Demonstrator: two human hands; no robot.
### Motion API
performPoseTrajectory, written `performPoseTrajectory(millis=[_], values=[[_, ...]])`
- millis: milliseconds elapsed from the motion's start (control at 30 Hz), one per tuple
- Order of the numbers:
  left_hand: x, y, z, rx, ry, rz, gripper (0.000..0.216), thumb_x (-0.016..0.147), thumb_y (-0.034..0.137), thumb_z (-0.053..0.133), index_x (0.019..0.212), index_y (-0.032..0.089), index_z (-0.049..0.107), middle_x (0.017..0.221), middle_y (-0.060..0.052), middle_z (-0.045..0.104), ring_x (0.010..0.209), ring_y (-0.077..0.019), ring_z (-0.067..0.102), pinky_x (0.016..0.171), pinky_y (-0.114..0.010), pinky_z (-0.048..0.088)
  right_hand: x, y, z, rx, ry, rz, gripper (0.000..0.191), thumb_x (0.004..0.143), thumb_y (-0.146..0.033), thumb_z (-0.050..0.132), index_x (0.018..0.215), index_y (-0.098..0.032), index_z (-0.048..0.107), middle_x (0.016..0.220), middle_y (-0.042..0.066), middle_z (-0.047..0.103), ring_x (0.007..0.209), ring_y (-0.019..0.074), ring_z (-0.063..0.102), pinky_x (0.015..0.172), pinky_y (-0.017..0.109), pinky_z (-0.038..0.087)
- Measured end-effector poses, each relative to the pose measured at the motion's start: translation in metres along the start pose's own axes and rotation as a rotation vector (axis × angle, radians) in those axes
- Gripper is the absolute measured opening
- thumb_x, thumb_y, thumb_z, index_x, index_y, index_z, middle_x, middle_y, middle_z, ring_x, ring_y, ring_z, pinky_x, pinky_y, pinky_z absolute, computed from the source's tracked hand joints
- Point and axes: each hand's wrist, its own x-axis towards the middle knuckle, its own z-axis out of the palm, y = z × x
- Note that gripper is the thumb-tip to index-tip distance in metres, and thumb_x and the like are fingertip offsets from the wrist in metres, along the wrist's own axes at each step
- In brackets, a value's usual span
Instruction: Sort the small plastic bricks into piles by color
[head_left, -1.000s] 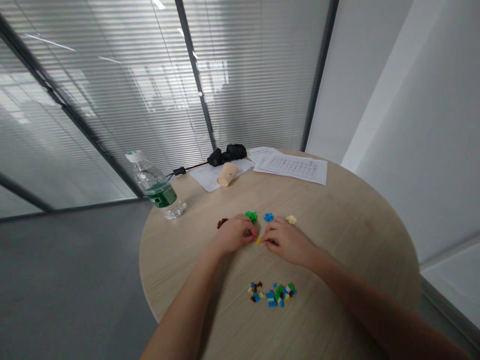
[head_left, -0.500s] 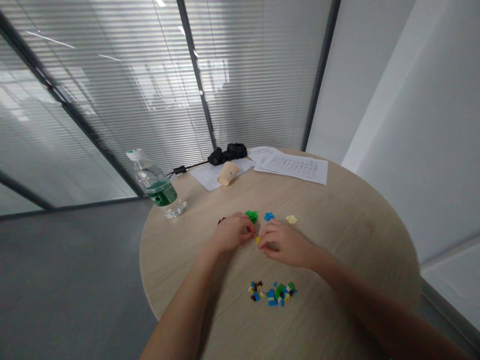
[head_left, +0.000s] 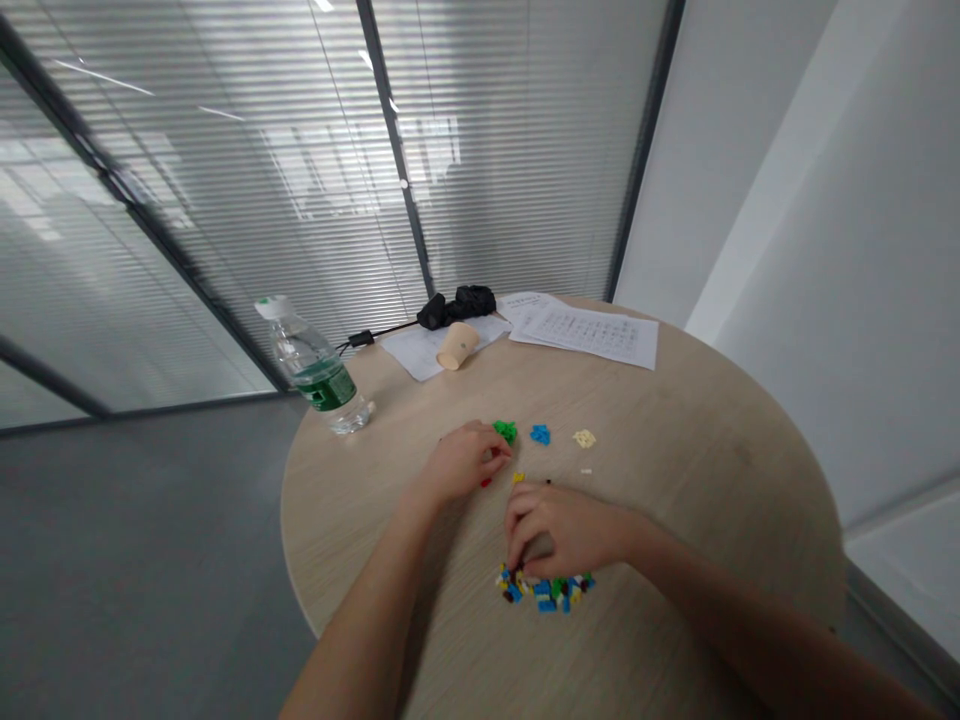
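My right hand (head_left: pixel 559 525) reaches down to the near pile of mixed building bricks (head_left: pixel 547 592). Its thumb and fingers close in at the pile's left end; what lies between them is hidden. My left hand (head_left: pixel 469 462) rests farther up the table with its fingers curled together, and I cannot make out anything in them. Just beyond its fingertips is a small pile of green bricks (head_left: pixel 505 432). A red brick (head_left: pixel 486 482) lies beneath that hand, and yellow bricks (head_left: pixel 518 478) sit between the two hands.
Blue bricks (head_left: pixel 540 434) and cream bricks (head_left: pixel 584 438) form separate small piles on the round table (head_left: pixel 705 450). A water bottle (head_left: pixel 322 380) stands at the left edge. Toward the back are a tipped paper cup (head_left: pixel 457 346), a black bundle (head_left: pixel 474 300) and printed sheets (head_left: pixel 592 335).
My right hand has moved from beside the yellow bricks back toward me, down to the mixed pile. My left hand has barely moved. The red brick and a small white brick now show.
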Motion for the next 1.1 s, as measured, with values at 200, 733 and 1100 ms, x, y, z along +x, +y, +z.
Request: performPoseTrajectory(millis=[200, 733, 1100], values=[[0.001, 0.001, -0.001, -0.001, -0.001, -0.003, 0.017, 0.085, 0.023, 0.051, 0.087, 0.020, 0.067, 0.087, -0.002, 0.066, 0.086, -0.0157, 0.056, 0.078, -0.025, 0.043, 0.002, 0.002, 0.003, -0.018, -0.024, -0.008, 0.008, 0.074, -0.022, 0.071, 0.081, -0.019, 0.073, 0.082, 0.002, 0.067, 0.084, 0.0146, 0.058, 0.081, 0.026, 0.043], [0.001, 0.002, -0.011, -0.264, 0.173, -0.186, 0.019, 0.083, 0.025, 0.052, 0.088, 0.016, 0.068, 0.084, -0.004, 0.067, 0.072, -0.0131, 0.056, 0.067, -0.024, 0.043, 0.000, 0.001, -0.006, 0.045, 0.110, 0.100, 0.010, 0.072, -0.011, 0.065, 0.076, -0.019, 0.068, 0.079, 0.000, 0.069, 0.081, 0.0140, 0.060, 0.081, 0.027, 0.045], [0.001, 0.016, -0.006, -0.662, -0.147, -0.076, 0.033, 0.084, 0.040, 0.051, 0.075, 0.013, 0.067, 0.055, 0.004, 0.048, 0.049, -0.0067, 0.039, 0.047, -0.019, 0.029, -0.011, 0.013, -0.031, -0.042, 0.547, 0.246, 0.007, 0.080, -0.016, 0.061, 0.074, -0.019, 0.059, 0.077, 0.000, 0.066, 0.073, 0.0124, 0.060, 0.070, 0.024, 0.045]])
